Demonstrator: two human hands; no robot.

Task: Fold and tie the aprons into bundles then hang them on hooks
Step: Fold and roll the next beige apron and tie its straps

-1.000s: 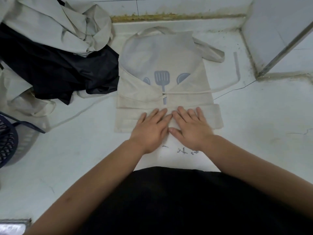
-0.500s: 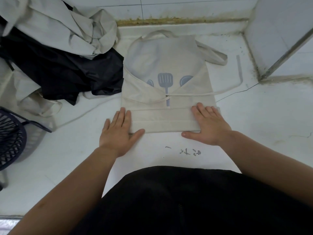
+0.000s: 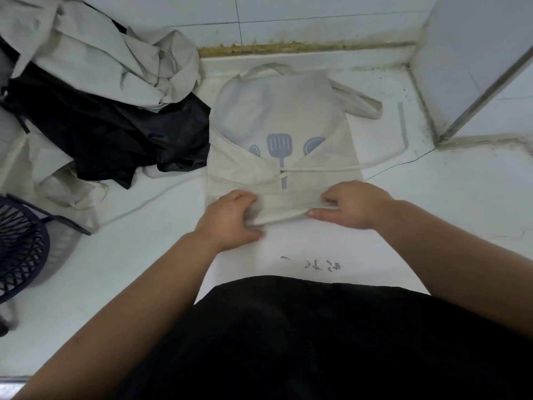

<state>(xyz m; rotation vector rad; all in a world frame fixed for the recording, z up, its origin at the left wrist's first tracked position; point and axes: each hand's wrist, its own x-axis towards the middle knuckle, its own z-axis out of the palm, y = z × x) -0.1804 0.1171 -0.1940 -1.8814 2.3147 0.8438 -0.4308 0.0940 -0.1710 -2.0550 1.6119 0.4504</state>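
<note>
bare floor (image 3: 432, 203) right — cloth heap (image 3: 95, 111), basket (image 3: 20, 249) crowd left.

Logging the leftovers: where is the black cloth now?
Head view, left: the black cloth lies partly under a pale cloth heap, just left of the apron.

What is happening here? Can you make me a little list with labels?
place: white floor
apron: cream, lying flat, near end folded into a band
print: grey spatula
left hand: grips the band's left end
right hand: pinches the band's right end
tie: loops out to the right
pile: cream and black cloth, far left
basket: dark, at the left edge
</note>
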